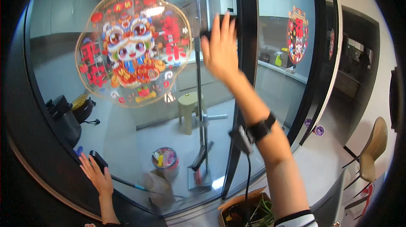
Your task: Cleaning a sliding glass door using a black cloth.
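My right hand [221, 48] is raised flat at the glass sliding door [127, 119], its fingers straight and pointing up beside the black vertical frame [247, 36]. Something dark shows behind its fingers; I cannot tell whether it lies on the glass or beyond it. Lower down, my left hand [97, 176] has its fingers apart at the door's lower left edge, close to the dark end of a pole [99, 161]. Neither hand visibly grips anything. Between them, a large round clear sticker [133, 52] with a gold rim and a cartoon lion-dance figure covers the upper pane.
Through the glass appear a stool [190, 99], a bin [165, 158], a broom and dustpan [199, 181], and a black appliance [65, 120]. Below my right arm stands a cardboard box [228, 206] with green stalks; a black cable [248, 182] hangs over it. Chairs [372, 160] stand right.
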`<state>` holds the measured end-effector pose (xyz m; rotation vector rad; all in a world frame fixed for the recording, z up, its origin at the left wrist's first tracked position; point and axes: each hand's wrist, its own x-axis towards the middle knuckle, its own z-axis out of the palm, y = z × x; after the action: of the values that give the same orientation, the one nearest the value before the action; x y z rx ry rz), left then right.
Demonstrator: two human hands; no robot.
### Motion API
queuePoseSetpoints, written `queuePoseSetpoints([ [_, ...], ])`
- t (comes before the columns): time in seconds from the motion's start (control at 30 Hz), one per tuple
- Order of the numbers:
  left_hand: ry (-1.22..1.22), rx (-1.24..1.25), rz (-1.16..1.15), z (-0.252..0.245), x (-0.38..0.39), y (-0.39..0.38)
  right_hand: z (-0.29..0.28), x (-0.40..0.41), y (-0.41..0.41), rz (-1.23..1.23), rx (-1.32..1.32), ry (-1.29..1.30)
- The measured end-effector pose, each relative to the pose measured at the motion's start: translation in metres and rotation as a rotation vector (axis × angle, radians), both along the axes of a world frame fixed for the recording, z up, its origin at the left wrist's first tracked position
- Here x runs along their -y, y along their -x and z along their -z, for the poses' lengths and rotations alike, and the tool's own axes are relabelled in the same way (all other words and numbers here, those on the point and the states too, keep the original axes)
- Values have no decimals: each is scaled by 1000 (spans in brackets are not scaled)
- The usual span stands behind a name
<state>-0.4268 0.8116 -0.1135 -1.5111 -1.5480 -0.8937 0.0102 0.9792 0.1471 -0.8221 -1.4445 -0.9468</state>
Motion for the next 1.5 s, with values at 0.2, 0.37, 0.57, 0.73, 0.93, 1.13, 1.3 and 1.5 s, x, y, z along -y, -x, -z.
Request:
queuePoseSetpoints([
  [0.2, 249, 305, 114, -34, 24, -27, -161, -6, -17, 125, -99, -30],
  [0.37, 292, 495, 155, -48, 40, -42, -65, -6, -20, -28, -51, -43],
  [0.57, 539, 579, 210, -48, 53, -75, 228, 49, -36, -25, 22, 474],
  [0.73, 604, 417, 328, -8, 67, -113, 307, 122, -38, -873, -1001, 1257],
  [0.93, 983, 999, 982, -62, 92, -230, 206, 221, -55, -1758, -1558, 1478],
  [1.13, 1135, 1284, 1301, -99, 130, -288, 160, 294, -68, -1809, -1508, 1549],
  [1.3, 1110, 1215, 1228, -97, 144, -285, 142, 331, -82, -1494, -1409, 1575],
  [1.5, 1051, 1297, 1196, -101, 158, -302, 165, 357, -119, -1101, -1343, 1576],
])
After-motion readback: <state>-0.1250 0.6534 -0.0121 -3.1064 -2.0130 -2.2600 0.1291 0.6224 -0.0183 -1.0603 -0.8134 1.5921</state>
